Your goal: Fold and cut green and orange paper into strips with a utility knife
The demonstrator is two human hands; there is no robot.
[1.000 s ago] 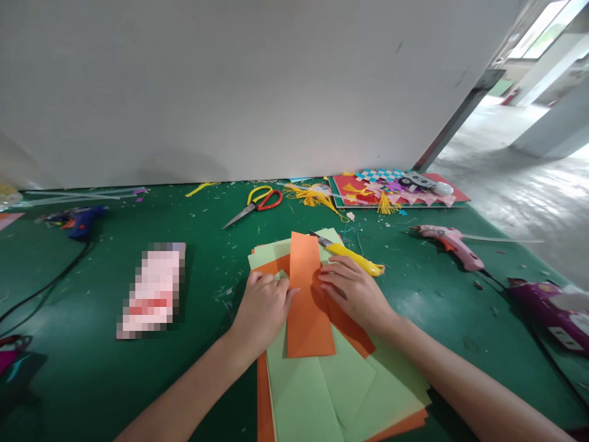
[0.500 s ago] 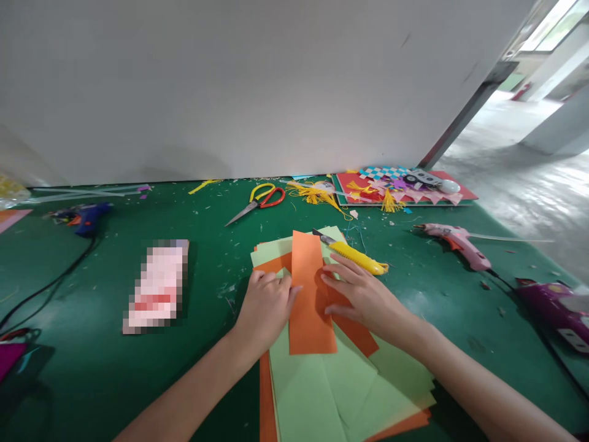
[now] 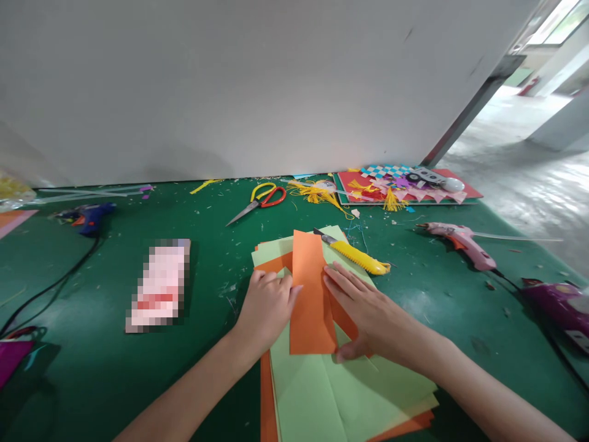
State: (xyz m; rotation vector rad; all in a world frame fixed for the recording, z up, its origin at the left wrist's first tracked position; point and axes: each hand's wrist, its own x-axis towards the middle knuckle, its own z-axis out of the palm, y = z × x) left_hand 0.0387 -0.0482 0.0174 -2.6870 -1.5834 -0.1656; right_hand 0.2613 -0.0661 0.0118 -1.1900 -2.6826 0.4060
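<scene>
A folded strip of orange paper (image 3: pixel 311 307) lies upright in front of me on a stack of green paper (image 3: pixel 304 393). My left hand (image 3: pixel 270 301) is closed at the strip's left edge, fingers curled and thumb on top, pinching it. Along the right edge rests my right hand (image 3: pixel 361 307), its fingers stretched out flat and the thumb spread down near the lower corner. Other orange sheets show beneath both hands. Just beyond the right fingertips, a yellow utility knife (image 3: pixel 361 256) lies with its blade out, across the stack's top corner.
Scissors (image 3: pixel 260 201) with red and yellow handles lie farther back. A pink glue gun (image 3: pixel 462 242) is at right, a blue glue gun (image 3: pixel 92 218) at left. A blurred pink item (image 3: pixel 161 285) lies left of the stack. Craft pieces cover a red board (image 3: pixel 464 184) by the grey wall (image 3: pixel 230 92).
My right hand has slid a little toward me along the strip's right edge, its fingers drawing together and thumb moving down. My left hand stays in place.
</scene>
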